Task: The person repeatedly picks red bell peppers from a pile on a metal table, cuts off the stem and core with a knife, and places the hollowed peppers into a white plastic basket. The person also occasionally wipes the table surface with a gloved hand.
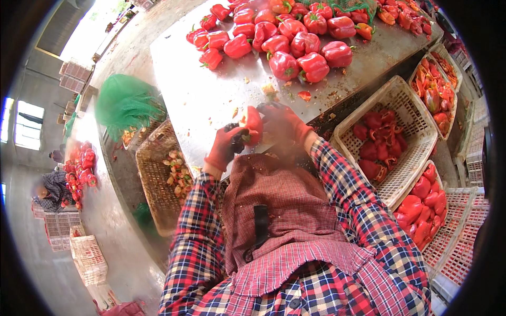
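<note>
A red bell pepper (253, 123) is held upright at the near edge of the metal table (182, 83). My left hand (228, 145), in a red glove with dark fingers, grips its lower left side near the green stem. My right hand (285, 121), gloved the same way and partly blurred, is against or close beside the pepper's right side; whether it holds a tool cannot be seen. Whole red bell peppers (290, 43) lie grouped beyond the hands. Small pepper scraps (304, 95) and seeds are scattered between them and the hands.
A plastic crate (425, 146) with opened red peppers stands at the right, beside more filled crates. At the left are a brown crate (143, 173) of pepper cores and a green mesh bag (124, 100). Another person (55, 191) sits far left by a pepper pile.
</note>
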The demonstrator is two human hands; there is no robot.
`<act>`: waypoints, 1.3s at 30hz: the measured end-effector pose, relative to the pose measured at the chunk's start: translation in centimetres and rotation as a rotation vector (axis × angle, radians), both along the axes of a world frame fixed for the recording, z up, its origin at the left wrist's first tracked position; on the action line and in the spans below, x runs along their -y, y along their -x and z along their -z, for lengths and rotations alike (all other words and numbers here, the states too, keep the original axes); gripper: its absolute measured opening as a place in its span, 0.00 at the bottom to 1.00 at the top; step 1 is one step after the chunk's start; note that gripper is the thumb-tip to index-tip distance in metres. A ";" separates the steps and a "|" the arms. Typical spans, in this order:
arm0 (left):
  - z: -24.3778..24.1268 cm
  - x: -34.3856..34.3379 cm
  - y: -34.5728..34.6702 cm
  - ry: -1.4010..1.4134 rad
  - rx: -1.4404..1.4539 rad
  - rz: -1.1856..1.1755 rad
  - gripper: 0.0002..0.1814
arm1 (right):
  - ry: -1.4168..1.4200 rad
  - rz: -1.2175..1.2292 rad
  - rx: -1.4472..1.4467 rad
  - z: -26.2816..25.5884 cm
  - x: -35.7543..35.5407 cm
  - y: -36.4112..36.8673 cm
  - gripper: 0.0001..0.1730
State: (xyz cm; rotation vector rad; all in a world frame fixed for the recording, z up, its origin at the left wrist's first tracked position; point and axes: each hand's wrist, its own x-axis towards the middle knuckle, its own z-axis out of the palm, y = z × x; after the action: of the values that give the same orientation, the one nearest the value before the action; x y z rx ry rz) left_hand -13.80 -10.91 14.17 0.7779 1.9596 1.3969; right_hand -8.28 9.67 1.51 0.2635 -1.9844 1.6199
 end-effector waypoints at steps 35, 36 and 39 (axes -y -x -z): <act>-7.4 0.7 -9.3 -0.599 0.103 -0.484 0.15 | 0.567 -0.211 0.027 -8.7 7.9 -9.4 0.22; -4.7 1.1 -6.8 -0.479 -0.154 -0.457 0.15 | 0.426 -0.169 0.008 -6.0 7.4 -6.9 0.22; -2.8 4.1 -3.0 -0.332 -0.108 -0.596 0.16 | 0.194 -0.090 -0.018 -2.9 2.4 -3.1 0.20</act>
State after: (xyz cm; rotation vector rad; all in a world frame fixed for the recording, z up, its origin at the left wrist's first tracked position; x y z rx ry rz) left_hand -10.80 -15.02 16.93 0.4202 2.1746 2.1049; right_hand -5.17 7.27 4.44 0.2953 -1.8088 1.8455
